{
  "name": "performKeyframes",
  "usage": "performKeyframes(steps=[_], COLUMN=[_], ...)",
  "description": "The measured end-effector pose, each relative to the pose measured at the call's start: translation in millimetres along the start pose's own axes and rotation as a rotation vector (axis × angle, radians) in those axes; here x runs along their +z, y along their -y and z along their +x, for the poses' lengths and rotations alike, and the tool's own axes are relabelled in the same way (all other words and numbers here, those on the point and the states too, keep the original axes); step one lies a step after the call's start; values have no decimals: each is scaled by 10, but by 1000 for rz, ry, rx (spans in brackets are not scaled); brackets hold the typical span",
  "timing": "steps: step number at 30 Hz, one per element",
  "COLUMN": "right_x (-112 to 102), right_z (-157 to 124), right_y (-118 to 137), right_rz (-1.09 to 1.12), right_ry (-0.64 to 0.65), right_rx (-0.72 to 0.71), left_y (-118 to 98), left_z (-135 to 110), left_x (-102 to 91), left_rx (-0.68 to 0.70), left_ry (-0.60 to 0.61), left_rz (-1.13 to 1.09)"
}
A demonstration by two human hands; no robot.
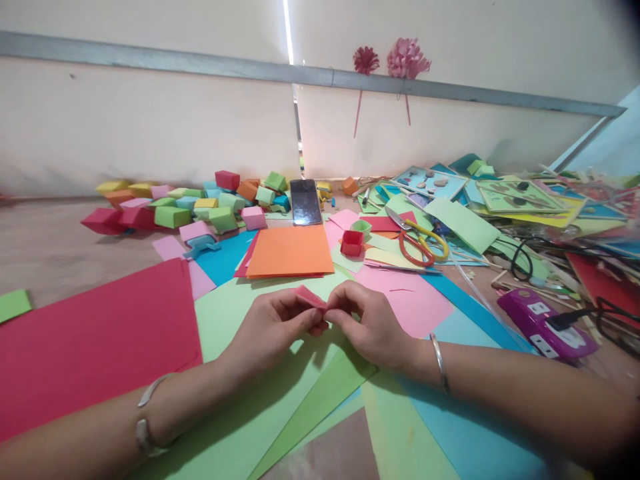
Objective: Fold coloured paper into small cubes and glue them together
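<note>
A small folded piece of red-pink paper (311, 297) is pinched between my two hands. My left hand (280, 317) holds it from the left, thumb and fingers closed on it. From the right, my right hand (363, 319) grips its edge with thumb and forefinger, the fingertips of both hands nearly meeting. Much of the paper is hidden behind the fingers. Both hands hover over a light green sheet (225, 327). Just beyond them lies a stack of orange paper squares (290, 252), with a small red paper box (352, 243) to its right.
Folded paper boxes (220, 217) are heaped at the back left near a phone (306, 202). Scissors (417, 240) lie right of centre. A purple power strip (545, 323) with a black cable sits at right. A large red sheet (100, 340) covers the left.
</note>
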State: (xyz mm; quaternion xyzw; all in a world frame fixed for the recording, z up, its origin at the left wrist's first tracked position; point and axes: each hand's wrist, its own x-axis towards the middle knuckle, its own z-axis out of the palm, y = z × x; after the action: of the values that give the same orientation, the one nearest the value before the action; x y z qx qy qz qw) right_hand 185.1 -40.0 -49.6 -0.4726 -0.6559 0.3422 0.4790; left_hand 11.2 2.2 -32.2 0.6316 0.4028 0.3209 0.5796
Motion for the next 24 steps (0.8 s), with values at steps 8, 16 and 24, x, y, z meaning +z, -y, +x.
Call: performKeyframes(steps=[8,16,24], right_x=[47,43,6], right_z=[16,43,60], right_y=[4,32,21], right_rz=[153,319,448], right_ry=[18,21,61], right_rx=[107,187,199], left_y=[27,48,-5], left_z=[-44,-57,-52], left_x=[71,72,44], left_rx=[126,126,45], left_ry=[-39,-11,43], left_rz=[33,60,-51])
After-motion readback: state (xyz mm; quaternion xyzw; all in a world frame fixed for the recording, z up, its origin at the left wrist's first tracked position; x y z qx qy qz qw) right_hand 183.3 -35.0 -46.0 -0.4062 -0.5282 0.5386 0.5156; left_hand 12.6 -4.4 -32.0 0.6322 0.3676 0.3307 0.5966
